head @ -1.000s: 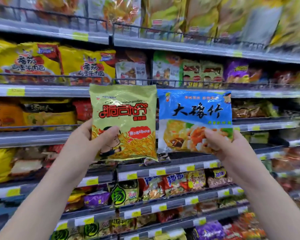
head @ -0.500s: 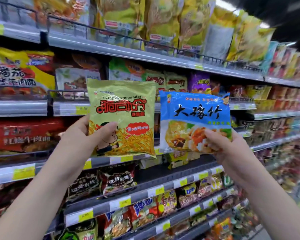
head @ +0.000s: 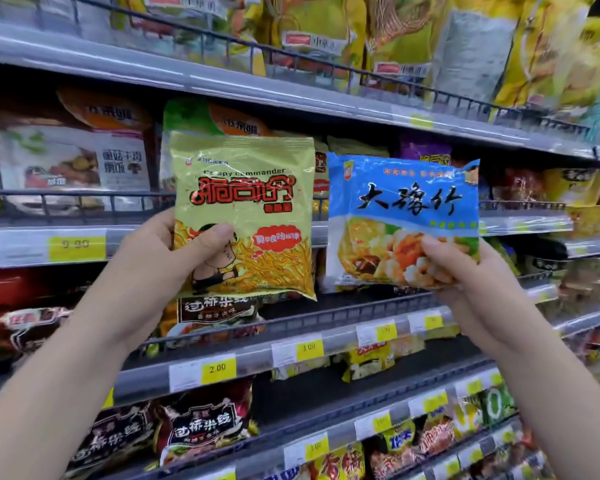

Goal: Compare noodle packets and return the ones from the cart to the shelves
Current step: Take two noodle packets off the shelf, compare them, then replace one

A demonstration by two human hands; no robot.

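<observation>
The left hand (head: pixel 160 251) holds a green packet (head: pixel 243 202) in the middle of the frame. Its thumb is on the front and its fingers curl behind. The right hand (head: pixel 465 275) grips a blue packet (head: pixel 402 216) by its lower right corner, just right of the middle. The two packets are side by side, very close, in front of the shelves (head: pixel 222 86).

Both hands hold on the same way as half a second ago, and the packets are at the same spot in the frame. The shelves behind look nearer, and the packs on them have slid to the left. A yellow price tag (head: pixel 218 368) reading 2.00 sits on a shelf edge at the lower middle.
</observation>
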